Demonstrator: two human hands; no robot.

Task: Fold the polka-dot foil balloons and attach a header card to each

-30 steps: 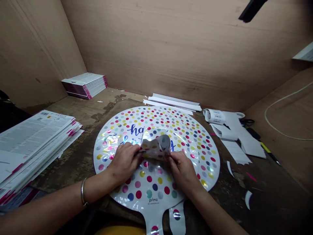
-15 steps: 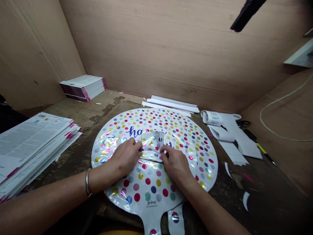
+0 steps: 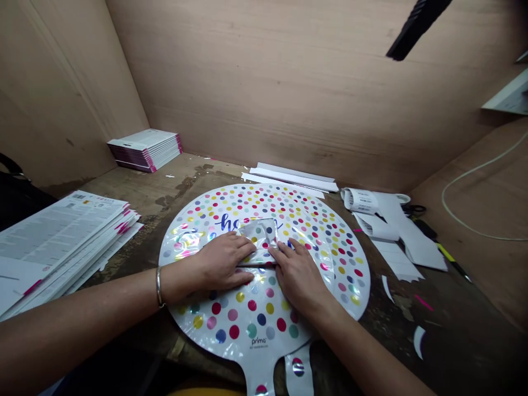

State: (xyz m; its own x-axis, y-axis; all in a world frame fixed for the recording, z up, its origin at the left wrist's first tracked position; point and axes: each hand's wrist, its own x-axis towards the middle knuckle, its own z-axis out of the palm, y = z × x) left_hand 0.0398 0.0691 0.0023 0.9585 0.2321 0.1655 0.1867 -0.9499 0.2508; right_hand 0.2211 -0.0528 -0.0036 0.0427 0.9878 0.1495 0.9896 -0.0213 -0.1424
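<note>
**Left hand [image 3: 221,262] and right hand [image 3: 296,276] flat on a polka-dot foil balloon [image 3: 251,324]**

Both palms down with fingers loosely spread, no pinch on either side: left hand pressing against a folded foil flap [image 3: 259,237] from the near left, right fingers resting against its right edge. Balloon lying flat in the middle of the desk [image 3: 165,190], folded flap near its centre, two narrow tabs toward the body. Likely very light, thin and slippery, soft enough to crease at a touch. Flat palms across the fold seem the surest hold, or the rim for lifting. Beyond it, a stack of printed sheets [image 3: 58,245] at left, a label roll [image 3: 359,201] at right.
</note>
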